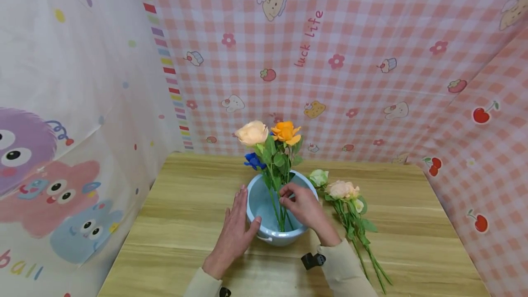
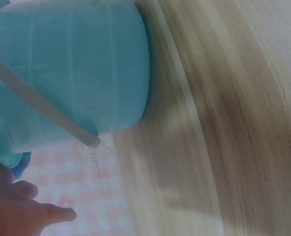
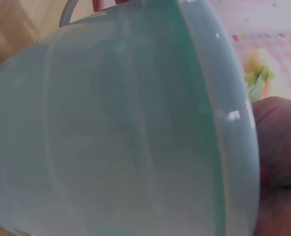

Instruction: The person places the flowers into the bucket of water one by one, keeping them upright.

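A light blue bucket (image 1: 259, 203) stands on the wooden table with several artificial flowers upright in it. Among them are a cream rose (image 1: 252, 133), an orange rose (image 1: 285, 132) and a blue flower (image 1: 254, 161). Over the bucket's right side reaches my right hand (image 1: 304, 206), its thumb and forefinger pinching a green stem. My left hand (image 1: 236, 229) lies along the bucket's left rim, fingers straight and thumb spread. The left wrist view shows the bucket's side (image 2: 91, 59) and its white handle (image 2: 42, 103). In the right wrist view, the bucket wall (image 3: 101, 128) hides most of my right hand (image 3: 283, 142).
Right of the bucket lie more flowers on the table (image 1: 206, 187): a pale green one (image 1: 319, 177), a peach one (image 1: 342, 189) and a small whitish one (image 1: 359, 205), stems toward the front. Patterned cloth (image 1: 363, 86) hangs behind and on both sides.
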`<state>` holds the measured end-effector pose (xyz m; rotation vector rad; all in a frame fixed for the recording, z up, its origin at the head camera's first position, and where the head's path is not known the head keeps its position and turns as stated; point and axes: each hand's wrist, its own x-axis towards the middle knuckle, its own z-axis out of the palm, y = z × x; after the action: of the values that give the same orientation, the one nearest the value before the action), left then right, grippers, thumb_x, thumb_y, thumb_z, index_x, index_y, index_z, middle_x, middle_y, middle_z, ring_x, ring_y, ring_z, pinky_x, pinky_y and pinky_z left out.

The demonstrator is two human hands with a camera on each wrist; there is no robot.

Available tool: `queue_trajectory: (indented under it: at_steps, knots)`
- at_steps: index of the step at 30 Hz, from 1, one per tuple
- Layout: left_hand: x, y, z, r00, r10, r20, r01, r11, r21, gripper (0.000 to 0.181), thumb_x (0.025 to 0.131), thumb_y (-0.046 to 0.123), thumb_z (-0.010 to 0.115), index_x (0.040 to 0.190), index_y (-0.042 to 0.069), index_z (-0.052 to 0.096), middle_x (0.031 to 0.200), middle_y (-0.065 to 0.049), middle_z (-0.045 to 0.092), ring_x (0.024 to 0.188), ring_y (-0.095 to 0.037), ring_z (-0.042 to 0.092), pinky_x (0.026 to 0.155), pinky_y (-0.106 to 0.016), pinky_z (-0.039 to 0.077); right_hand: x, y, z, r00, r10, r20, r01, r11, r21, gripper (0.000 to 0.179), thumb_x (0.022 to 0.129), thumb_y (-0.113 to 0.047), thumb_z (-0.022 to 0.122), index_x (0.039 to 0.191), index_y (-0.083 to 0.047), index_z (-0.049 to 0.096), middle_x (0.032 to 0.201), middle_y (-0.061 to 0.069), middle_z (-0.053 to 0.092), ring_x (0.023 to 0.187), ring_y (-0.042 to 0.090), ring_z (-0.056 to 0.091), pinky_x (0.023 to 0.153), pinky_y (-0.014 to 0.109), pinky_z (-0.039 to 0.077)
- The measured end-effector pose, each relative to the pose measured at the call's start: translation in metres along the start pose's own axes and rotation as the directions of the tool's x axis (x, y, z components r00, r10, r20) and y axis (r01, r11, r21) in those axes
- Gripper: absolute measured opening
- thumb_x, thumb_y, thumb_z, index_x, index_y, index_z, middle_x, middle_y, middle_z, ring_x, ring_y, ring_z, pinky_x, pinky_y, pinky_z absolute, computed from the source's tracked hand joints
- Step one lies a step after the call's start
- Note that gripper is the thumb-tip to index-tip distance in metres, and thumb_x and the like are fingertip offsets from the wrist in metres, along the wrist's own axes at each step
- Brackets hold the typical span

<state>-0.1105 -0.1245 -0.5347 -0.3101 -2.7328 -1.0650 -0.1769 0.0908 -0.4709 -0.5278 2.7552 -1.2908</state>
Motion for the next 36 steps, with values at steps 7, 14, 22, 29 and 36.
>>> queue_trajectory:
  at_steps: [7,14,22,29,36]
  knots:
    - [0.0,0.001,0.0,1.0,-0.004,0.005,0.004,1.0,-0.008,0.082,0.105,0.048,0.047,0.166,0.005,0.013,0.173,-0.008,0.009,0.157,-0.036,0.016,0.115,-0.076,0.022,0.005,-0.002,0.001,0.996,-0.021,0.081,0.027,0.997,-0.071,0.008,0.09,-0.004,0.075,0.097,-0.008,0.073,0.089,0.0,0.073,0.085,0.017,0.069,0.077,0.037,0.058]
    - [-0.001,0.003,0.001,1.0,-0.015,0.008,0.015,1.0,0.002,0.081,0.105,0.047,0.047,0.166,0.004,0.015,0.173,-0.009,0.009,0.156,-0.037,0.017,0.115,-0.075,0.022,0.011,-0.003,0.006,0.989,0.034,0.143,-0.018,0.994,-0.111,0.008,0.089,-0.006,0.077,0.094,-0.01,0.074,0.085,-0.003,0.072,0.079,0.013,0.065,0.073,0.033,0.055]
    - [0.0,0.004,0.002,1.0,-0.01,0.014,0.01,1.0,0.005,0.081,0.105,0.047,0.047,0.166,0.004,0.014,0.173,-0.01,0.009,0.156,-0.039,0.017,0.115,-0.075,0.022,0.015,-0.001,0.01,0.977,0.067,0.201,-0.047,0.993,-0.105,0.006,0.088,-0.005,0.078,0.091,-0.009,0.075,0.079,-0.004,0.07,0.073,0.009,0.063,0.068,0.03,0.053]
    - [0.0,0.004,0.002,1.0,-0.002,0.014,0.002,1.0,0.005,0.082,0.105,0.048,0.046,0.166,0.004,0.013,0.173,-0.011,0.009,0.157,-0.037,0.016,0.115,-0.075,0.022,0.016,0.0,0.012,0.976,0.062,0.21,-0.04,0.993,-0.108,0.006,0.088,-0.008,0.079,0.092,-0.01,0.076,0.08,-0.004,0.072,0.073,0.01,0.064,0.069,0.032,0.054]
    - [0.0,0.001,0.001,1.0,0.0,0.001,0.0,1.0,-0.001,0.081,0.105,0.044,0.048,0.166,0.005,0.012,0.173,-0.013,0.011,0.156,-0.038,0.016,0.115,-0.075,0.022,0.015,-0.005,0.01,0.968,0.094,0.231,-0.076,0.993,-0.087,0.021,0.094,-0.02,0.077,0.109,-0.006,0.075,0.09,0.0,0.075,0.08,0.013,0.068,0.071,0.034,0.058]
